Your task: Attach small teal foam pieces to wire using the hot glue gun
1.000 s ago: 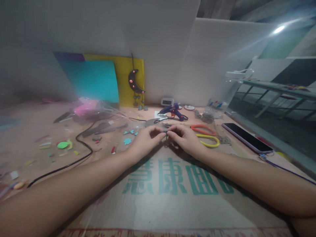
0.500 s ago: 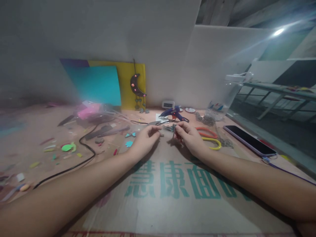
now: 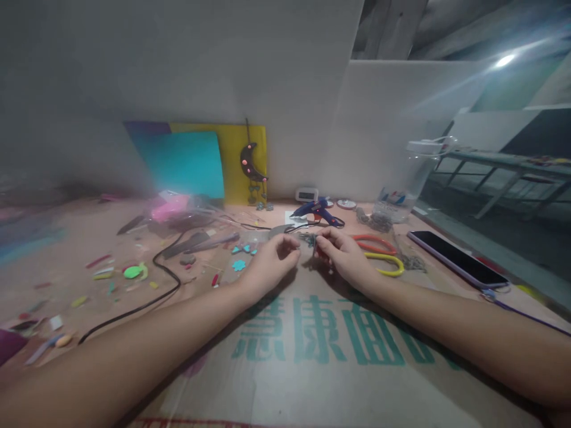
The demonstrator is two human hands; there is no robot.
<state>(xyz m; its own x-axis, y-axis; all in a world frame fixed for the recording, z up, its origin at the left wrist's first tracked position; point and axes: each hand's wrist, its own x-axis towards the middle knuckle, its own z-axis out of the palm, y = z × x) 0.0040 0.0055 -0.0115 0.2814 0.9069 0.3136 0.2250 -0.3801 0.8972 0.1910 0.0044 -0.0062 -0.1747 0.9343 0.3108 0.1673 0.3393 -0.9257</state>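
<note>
My right hand (image 3: 342,254) pinches a small, thin, dark-grey piece (image 3: 314,243), too blurred to identify, above a tan cardboard sheet with green printed characters (image 3: 285,389). My left hand (image 3: 273,261) opposite: released, thumb and forefinger parted. Looped orange-and-yellow tool handles (image 3: 399,266) beside right wrist.

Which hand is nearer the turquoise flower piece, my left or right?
Left. Your left hand is just to the right of the turquoise flower piece; your right hand is farther right, beyond the left hand.
</note>
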